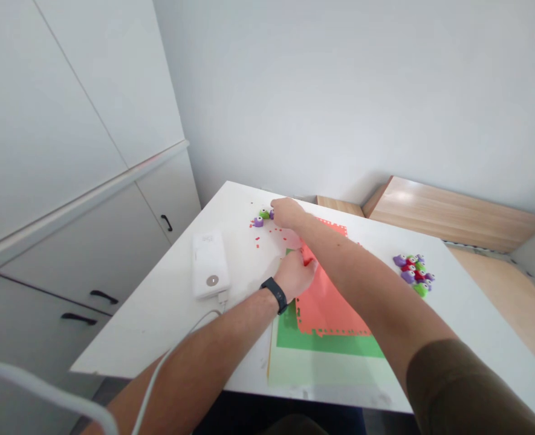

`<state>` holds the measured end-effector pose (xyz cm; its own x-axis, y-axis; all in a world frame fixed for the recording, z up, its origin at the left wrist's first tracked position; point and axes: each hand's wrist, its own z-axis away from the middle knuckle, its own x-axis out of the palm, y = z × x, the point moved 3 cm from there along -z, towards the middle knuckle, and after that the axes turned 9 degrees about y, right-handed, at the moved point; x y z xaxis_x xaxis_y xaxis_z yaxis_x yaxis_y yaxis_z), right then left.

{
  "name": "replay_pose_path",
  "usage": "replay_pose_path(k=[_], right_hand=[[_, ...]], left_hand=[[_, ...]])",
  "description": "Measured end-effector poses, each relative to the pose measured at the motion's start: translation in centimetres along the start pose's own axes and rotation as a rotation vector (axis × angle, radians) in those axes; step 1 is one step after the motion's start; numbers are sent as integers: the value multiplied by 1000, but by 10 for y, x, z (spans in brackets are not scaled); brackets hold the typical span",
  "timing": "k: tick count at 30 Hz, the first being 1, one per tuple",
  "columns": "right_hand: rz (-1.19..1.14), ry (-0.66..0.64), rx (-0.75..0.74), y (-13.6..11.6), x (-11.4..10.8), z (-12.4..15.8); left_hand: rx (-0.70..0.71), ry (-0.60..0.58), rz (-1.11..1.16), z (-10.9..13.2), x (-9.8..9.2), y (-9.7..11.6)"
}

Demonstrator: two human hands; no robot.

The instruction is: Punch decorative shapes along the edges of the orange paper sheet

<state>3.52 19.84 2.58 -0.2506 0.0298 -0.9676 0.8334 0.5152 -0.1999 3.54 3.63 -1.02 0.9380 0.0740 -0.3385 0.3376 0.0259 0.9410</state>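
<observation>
My left hand, with a black band on its wrist, is closed on the left edge of a red paper sheet. Small holes run along the sheet's edges. Beneath it lies a green sheet. Farther back, my right hand is curled over the table, its fingertips hidden. At its fingers a small purple piece peeks out; whether it is gripped is unclear. Just left of that are a green googly-eyed figure and a purple googly-eyed figure. Red paper scraps are scattered nearby.
On the left of the white table lies a white power bank with a cable plugged in, running past my left forearm. A cluster of googly-eyed figures sits at the right. White cabinets flank the left side.
</observation>
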Motion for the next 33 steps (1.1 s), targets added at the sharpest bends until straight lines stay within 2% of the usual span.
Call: replay_pose_path(k=[5,9,10,13,16,19,22,25,29,33], right_hand=[[-52,66,42,6,0,1],[-103,214,47,3,-18,14],[-133,281,49,4,-26,20],[-442,589,43,13,-53,56],[-637,695,98,39,-71,109],[-810,677,199,76,-77,169],[-977,615,332,117,-74,223],[-983,538,462,152,-66,262],[-1061,507,478,176,-53,285],[-1280,468,475,180,-45,288]], left_hand=[[-18,-14,-25,0,3,-3],[16,-13,-12,2,0,0],[29,-16,-5,2,-1,1],[65,-27,19,3,-3,5],[84,-15,28,2,-4,5],[99,-3,41,1,-4,4],[118,-9,55,0,-4,4],[138,-14,60,0,-4,4],[155,6,64,0,-4,6],[140,167,93,0,-9,11]])
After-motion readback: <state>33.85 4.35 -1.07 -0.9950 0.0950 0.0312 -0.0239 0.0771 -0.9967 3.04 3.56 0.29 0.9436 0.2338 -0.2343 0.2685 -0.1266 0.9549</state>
